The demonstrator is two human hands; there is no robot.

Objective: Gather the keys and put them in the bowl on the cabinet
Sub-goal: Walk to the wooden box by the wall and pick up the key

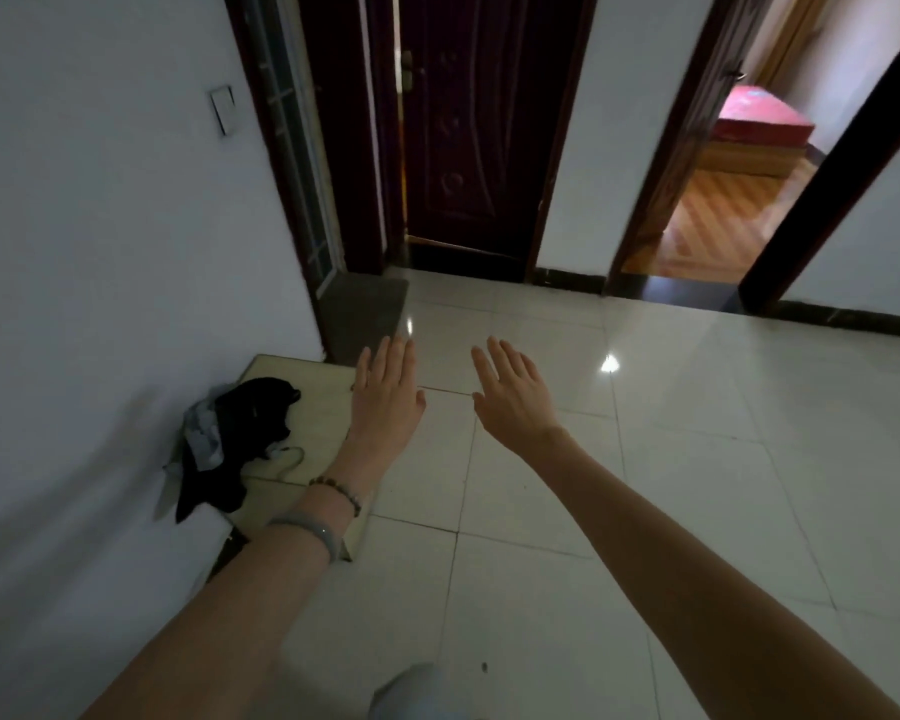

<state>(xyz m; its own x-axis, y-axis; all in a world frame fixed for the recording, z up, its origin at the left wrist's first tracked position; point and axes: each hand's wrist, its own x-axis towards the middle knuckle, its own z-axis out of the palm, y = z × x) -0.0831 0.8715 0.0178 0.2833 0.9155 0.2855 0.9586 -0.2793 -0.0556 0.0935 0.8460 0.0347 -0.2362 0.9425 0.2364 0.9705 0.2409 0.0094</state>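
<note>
My left hand (385, 397) and my right hand (513, 389) are both stretched out flat in front of me, palms down, fingers together and holding nothing. They hover over the white tiled floor (645, 459). My left wrist wears a bead bracelet and a pale bangle. No keys and no bowl show in this view. A low tiled surface (313, 407) against the left wall carries a black and grey bundle of cloth (240, 439) with a thin cord beside it.
A dark wooden door (489, 137) stands ahead, slightly ajar. To the right an open doorway leads to a room with a wooden floor and a red mattress (759, 122). A light switch (223, 110) is on the left wall. A grey doormat (365, 314) lies near the door.
</note>
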